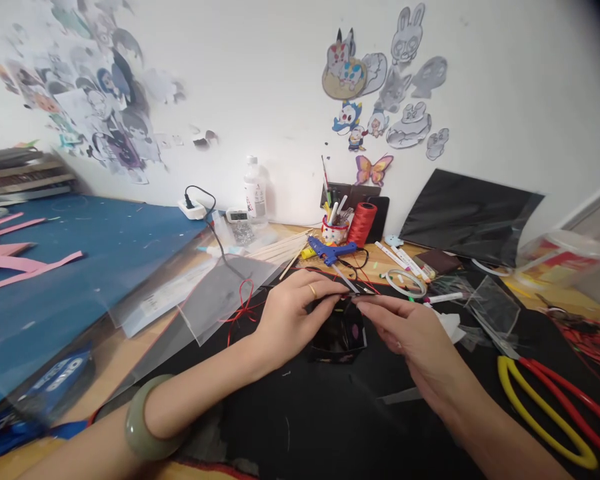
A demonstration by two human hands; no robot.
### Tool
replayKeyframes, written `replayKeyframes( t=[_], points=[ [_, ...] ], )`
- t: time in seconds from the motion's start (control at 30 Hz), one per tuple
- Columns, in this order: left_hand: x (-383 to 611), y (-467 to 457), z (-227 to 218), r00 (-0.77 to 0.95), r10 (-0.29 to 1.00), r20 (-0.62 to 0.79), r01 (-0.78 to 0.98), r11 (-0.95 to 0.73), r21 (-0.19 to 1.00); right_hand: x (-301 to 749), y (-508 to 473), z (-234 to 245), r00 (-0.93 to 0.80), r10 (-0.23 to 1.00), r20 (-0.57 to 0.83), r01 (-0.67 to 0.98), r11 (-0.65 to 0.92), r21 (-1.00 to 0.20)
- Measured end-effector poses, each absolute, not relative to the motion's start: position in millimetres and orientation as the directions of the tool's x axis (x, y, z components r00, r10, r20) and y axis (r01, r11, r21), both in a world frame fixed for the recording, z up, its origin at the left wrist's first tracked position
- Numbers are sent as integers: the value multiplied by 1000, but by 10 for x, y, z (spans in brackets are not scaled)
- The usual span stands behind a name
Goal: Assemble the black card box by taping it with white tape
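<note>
My left hand (295, 310) and my right hand (405, 333) meet over a small glossy black packet (339, 333) lying on a black mat (330, 413). The left fingers, one with a gold ring, are pinched on the packet's top edge. The right fingers are pinched together at the same edge, touching the left fingertips. A green jade bangle (147, 420) sits on my left wrist. Thin red wire (243, 303) curls just left of the left hand.
Red and yellow-handled scissors (545, 400) lie at the right. Behind the hands are a blue glue gun (330, 251), a red thread spool (363, 223), a pen cup (334, 230), markers (405, 260) and a tape ring (406, 281). A blue cutting mat (80, 253) with pink strips lies left; clear sheets (215, 293) overlap it.
</note>
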State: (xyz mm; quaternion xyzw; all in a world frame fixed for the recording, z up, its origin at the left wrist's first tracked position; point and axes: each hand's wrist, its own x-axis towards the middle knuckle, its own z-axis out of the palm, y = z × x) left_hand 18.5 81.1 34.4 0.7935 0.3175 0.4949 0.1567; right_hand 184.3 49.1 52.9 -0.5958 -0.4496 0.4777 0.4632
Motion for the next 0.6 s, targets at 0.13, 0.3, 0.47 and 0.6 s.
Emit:
replayKeyframes(
  t=[0.13, 0.3, 0.47, 0.6],
  points=[
    [204, 810, 306, 340, 588, 734, 392, -798, 458, 1829, 542, 520, 60, 967, -249, -85, -244, -966],
    [214, 814, 316, 353, 568, 743, 410, -808, 423, 1787, 532, 513, 57, 965, -257, -152, -246, -957],
    [203, 797, 334, 334, 603, 724, 429, -781, 453, 1756, 486, 536, 108, 961, -254, -140, -238, -961],
    [195, 793, 318, 326, 600, 730, 449, -778, 439, 1726, 440, 535, 185, 955, -233, -135, -210, -968]
  ],
)
